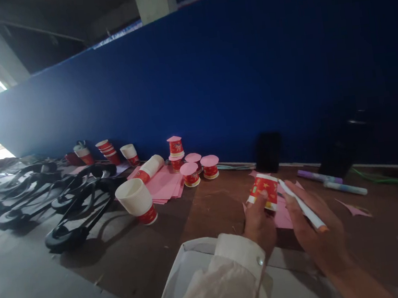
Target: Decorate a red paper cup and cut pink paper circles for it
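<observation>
My left hand (261, 223) is wrapped round a small red paper cup (266, 188) with gold stars, tilted over the table. In my right hand (320, 231) is a white marker (306, 208) with an orange end, its tip close to the cup's right side; I cannot tell whether they touch. Beneath them lies a pink paper sheet (282, 215), partly hidden by my hands. Farther left stand several short red cups topped with pink paper discs (189, 169), one of them stacked on another.
A purple marker (319, 176) and a pale marker (345, 188) lie at right, near pink scraps (355, 209). Left are stacked paper cups (134, 200), pink sheets (163, 186) and several black headband-like items (68, 235). A white box (176, 272) sits under my left arm. A blue partition (183, 83) stands behind.
</observation>
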A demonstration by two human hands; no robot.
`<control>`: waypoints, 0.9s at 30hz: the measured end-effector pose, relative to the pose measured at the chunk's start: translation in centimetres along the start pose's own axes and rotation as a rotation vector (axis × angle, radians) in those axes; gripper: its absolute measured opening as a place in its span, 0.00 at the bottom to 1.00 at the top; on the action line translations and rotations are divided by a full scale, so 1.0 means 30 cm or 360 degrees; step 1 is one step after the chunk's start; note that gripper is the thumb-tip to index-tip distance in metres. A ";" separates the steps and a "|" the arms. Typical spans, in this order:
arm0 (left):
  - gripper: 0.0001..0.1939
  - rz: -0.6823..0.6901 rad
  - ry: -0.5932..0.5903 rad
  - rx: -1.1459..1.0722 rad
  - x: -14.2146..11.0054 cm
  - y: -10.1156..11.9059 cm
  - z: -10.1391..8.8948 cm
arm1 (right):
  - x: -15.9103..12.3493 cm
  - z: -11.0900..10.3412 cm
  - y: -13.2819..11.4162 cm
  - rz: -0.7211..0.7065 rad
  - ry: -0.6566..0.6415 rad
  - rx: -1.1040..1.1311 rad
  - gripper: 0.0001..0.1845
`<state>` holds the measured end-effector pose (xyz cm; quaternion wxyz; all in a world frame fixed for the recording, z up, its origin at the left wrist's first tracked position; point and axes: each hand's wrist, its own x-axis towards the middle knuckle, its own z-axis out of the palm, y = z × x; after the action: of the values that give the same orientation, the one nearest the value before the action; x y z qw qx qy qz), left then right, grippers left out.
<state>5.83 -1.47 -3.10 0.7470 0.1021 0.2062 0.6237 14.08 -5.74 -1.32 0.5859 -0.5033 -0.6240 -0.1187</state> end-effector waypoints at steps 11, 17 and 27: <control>0.27 0.0042 -0.0076 0.0129 -0.023 -0.014 0.004 | 0.010 -0.010 0.007 -0.0209 -0.0018 -0.0103 0.15; 0.27 0.0049 -0.0092 0.0177 -0.020 -0.019 0.001 | 0.015 -0.008 0.002 -0.0242 -0.0049 -0.0160 0.15; 0.24 -0.0015 -0.0199 0.0162 -0.027 -0.018 0.004 | 0.011 -0.001 0.004 -0.0215 -0.0066 -0.0200 0.15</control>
<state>6.27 -2.35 -3.07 0.7552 0.1778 0.1908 0.6014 14.26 -5.55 -1.08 0.5307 -0.4982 -0.6598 -0.1864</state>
